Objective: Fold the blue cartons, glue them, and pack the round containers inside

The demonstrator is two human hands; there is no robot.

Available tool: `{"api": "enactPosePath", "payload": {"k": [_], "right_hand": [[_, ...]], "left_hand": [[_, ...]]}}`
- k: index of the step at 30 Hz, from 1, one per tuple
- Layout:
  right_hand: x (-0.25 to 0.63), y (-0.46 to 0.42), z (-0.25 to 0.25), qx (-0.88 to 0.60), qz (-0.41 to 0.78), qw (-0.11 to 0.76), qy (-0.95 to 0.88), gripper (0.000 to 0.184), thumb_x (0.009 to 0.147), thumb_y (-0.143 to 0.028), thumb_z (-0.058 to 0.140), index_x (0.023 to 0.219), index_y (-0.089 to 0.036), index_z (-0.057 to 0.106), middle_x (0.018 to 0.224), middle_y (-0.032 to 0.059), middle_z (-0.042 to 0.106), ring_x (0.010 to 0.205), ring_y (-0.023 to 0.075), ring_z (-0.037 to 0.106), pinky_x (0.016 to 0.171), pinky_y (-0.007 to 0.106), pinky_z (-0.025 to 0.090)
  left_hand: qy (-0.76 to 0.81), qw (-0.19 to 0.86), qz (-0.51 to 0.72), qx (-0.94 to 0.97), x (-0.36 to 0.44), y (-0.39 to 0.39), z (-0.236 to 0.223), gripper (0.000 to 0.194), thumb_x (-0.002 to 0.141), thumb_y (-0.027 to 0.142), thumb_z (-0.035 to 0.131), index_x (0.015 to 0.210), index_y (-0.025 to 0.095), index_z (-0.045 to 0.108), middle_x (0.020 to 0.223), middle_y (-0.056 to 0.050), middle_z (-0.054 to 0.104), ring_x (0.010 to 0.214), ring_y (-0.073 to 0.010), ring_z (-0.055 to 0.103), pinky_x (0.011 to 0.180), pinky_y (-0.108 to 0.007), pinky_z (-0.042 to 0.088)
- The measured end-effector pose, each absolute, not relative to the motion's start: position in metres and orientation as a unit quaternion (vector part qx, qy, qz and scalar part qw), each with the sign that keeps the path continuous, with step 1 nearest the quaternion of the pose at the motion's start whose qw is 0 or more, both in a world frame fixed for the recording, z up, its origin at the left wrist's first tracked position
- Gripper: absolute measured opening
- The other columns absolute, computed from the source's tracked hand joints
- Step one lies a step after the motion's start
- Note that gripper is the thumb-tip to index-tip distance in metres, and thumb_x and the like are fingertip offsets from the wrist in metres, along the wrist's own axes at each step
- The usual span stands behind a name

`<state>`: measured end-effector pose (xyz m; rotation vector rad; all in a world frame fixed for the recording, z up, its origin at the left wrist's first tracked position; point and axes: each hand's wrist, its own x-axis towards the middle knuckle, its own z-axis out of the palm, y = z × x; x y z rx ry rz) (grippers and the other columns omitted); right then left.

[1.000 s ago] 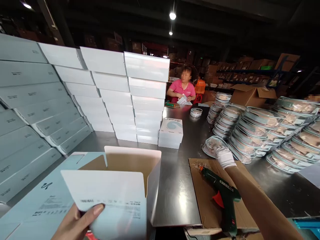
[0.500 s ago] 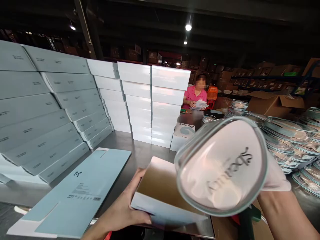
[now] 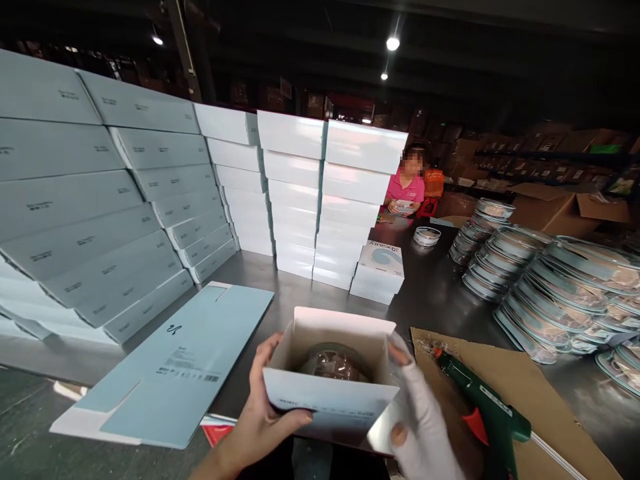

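A light blue open-topped carton (image 3: 330, 400) sits between my hands at the table's near edge. My left hand (image 3: 257, 407) grips its left side, fingers behind and thumb along the front wall. On the right side, my right hand (image 3: 425, 417), in a white glove with bare fingertips, holds the carton's wall, its thumb by a pale flap low at that corner. Inside the carton lies a clear plastic case (image 3: 333, 363) with a rounded rim; its lower part is hidden.
Stacked pale cartons (image 3: 295, 200) form a wall at the left and back. A flat carton blank (image 3: 190, 360) lies left. To the right are a green glue gun (image 3: 487, 393) on cardboard (image 3: 545, 407) and stacked clear cases (image 3: 555, 293). A person (image 3: 407, 187) in pink sits behind.
The clear case, held up in my right hand before, is now down in the carton. My right hand has let it go and moved to the carton's right side.
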<state>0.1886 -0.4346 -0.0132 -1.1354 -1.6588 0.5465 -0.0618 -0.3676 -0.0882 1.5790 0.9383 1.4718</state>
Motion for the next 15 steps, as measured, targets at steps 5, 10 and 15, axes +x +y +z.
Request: {"api": "enactPosePath", "payload": {"k": [5,10,15], "right_hand": [[0.149,-0.432,-0.035,-0.484,0.216,0.551,-0.645,0.049,0.103,-0.060,0.042,0.137,-0.035,0.066,0.168,0.0034,0.035,0.146,0.0353,0.048,0.112,0.046,0.052],[0.127,-0.431,-0.041,-0.527,0.220,0.605,-0.555,0.058,0.110,-0.031,0.036,0.163,-0.045,0.017,0.171,-0.0006,0.031,0.155,0.0256,0.035,0.122,0.049,0.039],[0.184,-0.438,-0.029,-0.566,0.178,0.528,-0.608,0.064,0.106,-0.037,0.043,0.164,-0.038,0.017,0.165,0.0067,0.043,0.143,0.0265,0.053,0.114,0.049,0.048]], "left_hand": [[0.287,0.336,0.560,0.701,-0.059,-0.375,-0.077,0.048,0.099,0.066,0.048,0.124,0.028,0.066,0.163,-0.010,0.032,0.147,-0.0408,0.041,0.114,-0.052,0.044],[0.376,0.344,0.605,0.612,-0.050,-0.382,-0.063,0.023,0.107,0.045,0.044,0.128,0.036,0.049,0.154,-0.006,0.043,0.143,-0.0298,0.045,0.107,-0.044,0.047],[0.423,0.383,0.446,0.689,-0.068,-0.373,-0.048,0.034,0.105,0.050,0.040,0.118,0.034,0.067,0.154,-0.006,0.049,0.148,-0.0350,0.040,0.113,-0.048,0.043]]}}
